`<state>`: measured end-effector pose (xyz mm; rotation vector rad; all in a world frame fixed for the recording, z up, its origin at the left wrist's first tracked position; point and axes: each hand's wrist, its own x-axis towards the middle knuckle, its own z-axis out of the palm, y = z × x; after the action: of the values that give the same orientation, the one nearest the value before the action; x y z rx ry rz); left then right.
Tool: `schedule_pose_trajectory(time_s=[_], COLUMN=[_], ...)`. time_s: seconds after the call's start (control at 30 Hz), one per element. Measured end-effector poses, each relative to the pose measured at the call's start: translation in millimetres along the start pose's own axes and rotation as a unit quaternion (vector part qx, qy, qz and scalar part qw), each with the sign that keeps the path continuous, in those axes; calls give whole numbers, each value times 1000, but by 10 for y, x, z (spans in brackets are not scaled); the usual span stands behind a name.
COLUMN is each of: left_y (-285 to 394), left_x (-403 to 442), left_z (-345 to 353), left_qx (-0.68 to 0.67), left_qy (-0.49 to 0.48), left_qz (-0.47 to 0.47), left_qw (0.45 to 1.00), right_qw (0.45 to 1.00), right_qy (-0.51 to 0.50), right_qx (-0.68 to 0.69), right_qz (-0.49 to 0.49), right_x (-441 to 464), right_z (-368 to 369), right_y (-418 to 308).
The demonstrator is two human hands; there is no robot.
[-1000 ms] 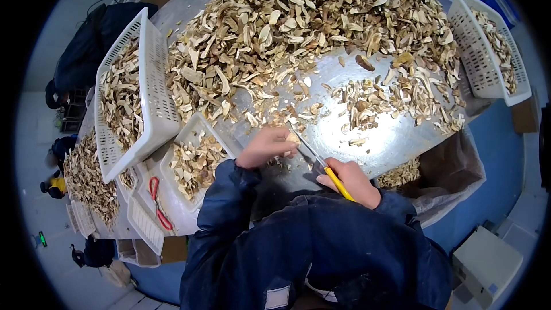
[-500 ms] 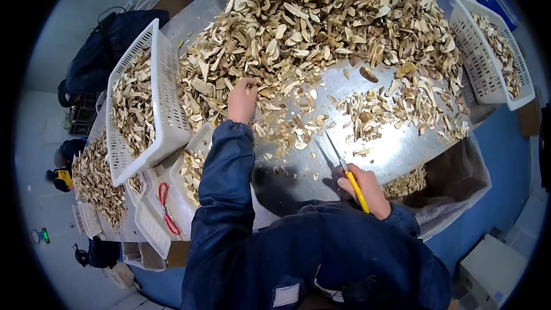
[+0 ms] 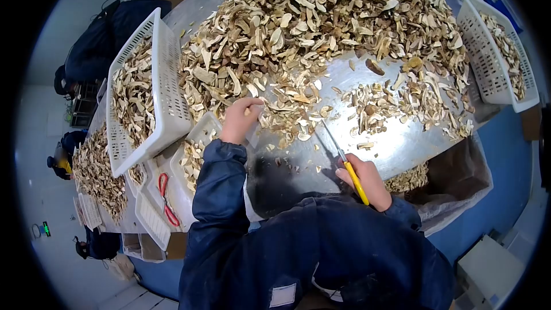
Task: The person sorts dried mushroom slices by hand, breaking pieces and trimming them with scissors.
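My right hand [image 3: 370,182] is wrapped round the yellow handle of a pair of scissors [image 3: 356,182], seen nearly edge-on. Their long metal blades point away from me over the steel table, close to small mushroom bits. At the near edge of a big heap of dried mushroom slices [image 3: 321,17], my left hand [image 3: 240,120] has its thumb and fingers curled together. Whatever is between them, if anything, I cannot make out. Loose slices and crumbs [image 3: 290,129] lie just right of its fingertips.
A white perforated basket [image 3: 172,95] of slices stands left, another basket [image 3: 485,63] far right. Beside my left forearm is a white tray [image 3: 178,178] with slices; red-handled scissors [image 3: 166,201] lie left of it. An open lined box [image 3: 459,195] sits below the table's right edge.
My left hand has drawn back from the heap, toward me and slightly left. The right hand and scissors have barely moved; the view has shifted a little.
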<state>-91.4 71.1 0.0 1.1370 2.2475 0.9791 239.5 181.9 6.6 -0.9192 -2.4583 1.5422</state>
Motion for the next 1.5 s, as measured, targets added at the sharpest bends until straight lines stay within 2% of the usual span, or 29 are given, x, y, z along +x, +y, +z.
schedule_pose_trajectory(time_s=[0.03,0.07,0.17,0.3,0.33,0.37,0.4,0.43,0.5,0.53,0.63,0.77,0.8,0.9,0.93,1.03,1.17,1.37,1.5], left_y=[51,79,206,164,193,218,255,327,461,488,460,650,716,810,915,1013,1013,1024,945], left_x=[5,12,42,71,80,73,52,8,-113,-160,-261,-395,-426,-498,-521,-622,-723,-788,-761], left_z=[62,136,331,494,464,408,359,306,199,228,328,406,442,553,576,623,804,888,867], left_qx=[79,100,133,198,54,-91,-233,-363,-599,-629,-668,-659,-677,-645,-623,-588,-607,-613,-626], left_qy=[12,12,-21,7,-19,-46,-71,-93,-125,-118,-105,-32,-12,43,88,98,118,130,116], left_qz=[59,98,130,137,62,-15,-94,-104,-117,-106,-67,-77,-50,-23,-44,-62,-97,-134,-169], left_qw=[995,990,982,971,996,995,965,921,782,761,733,748,734,762,776,801,780,768,752], right_qw=[1000,1000,1000,1000,1000,1000,1000,1000,1000,1000,1000,998,997,992,992,989,985,993,991], right_qy=[2,4,12,13,16,19,20,13,-2,-3,-8,-52,-61,-87,-85,-87,-109,-77,-101], right_qx=[-3,-6,-17,-14,-9,-4,2,4,7,3,-1,21,29,71,73,107,133,74,93], right_qz=[-6,-11,-21,-18,-18,-18,-19,-6,15,5,-20,-36,-43,-51,-57,-62,-33,-53,2], right_x=[1,1,-17,-16,-12,-13,-16,-12,23,37,53,69,78,96,99,113,145,135,123], right_z=[5,8,17,5,-4,-8,-9,-10,-17,-13,-5,-4,0,16,25,76,90,203,162], right_y=[-5,-10,6,1,2,2,0,-6,-26,-39,-106,-227,-249,-305,-332,-360,-459,-437,-477])
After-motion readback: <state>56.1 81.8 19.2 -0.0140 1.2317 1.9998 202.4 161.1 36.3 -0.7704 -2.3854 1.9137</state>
